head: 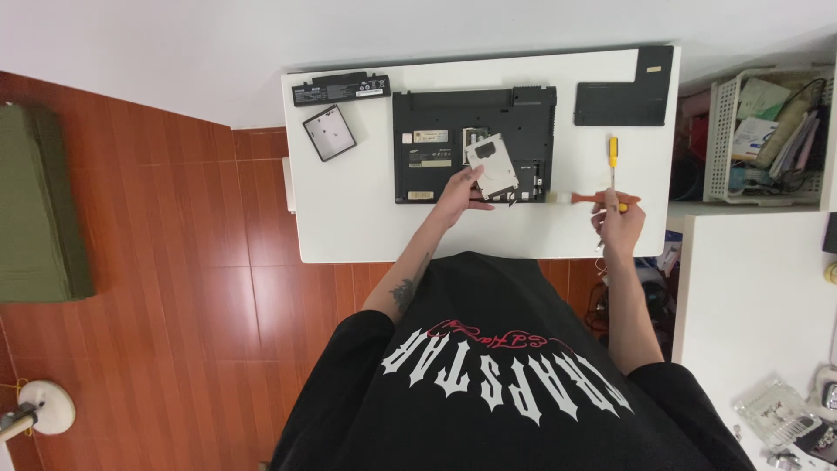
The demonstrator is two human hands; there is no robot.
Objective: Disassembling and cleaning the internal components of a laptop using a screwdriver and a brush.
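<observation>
A black laptop lies upside down on the white table with its bottom bay uncovered. My left hand grips a silver hard drive at the laptop's near edge, tilted over the bay. My right hand holds an orange-handled screwdriver lying sideways, its tip pointing left toward the laptop. A small yellow screwdriver rests on the table just beyond my right hand.
A black battery and a square dark drive caddy lie at the table's far left. A black cover panel lies far right. A white basket of papers stands to the right, beside another white table.
</observation>
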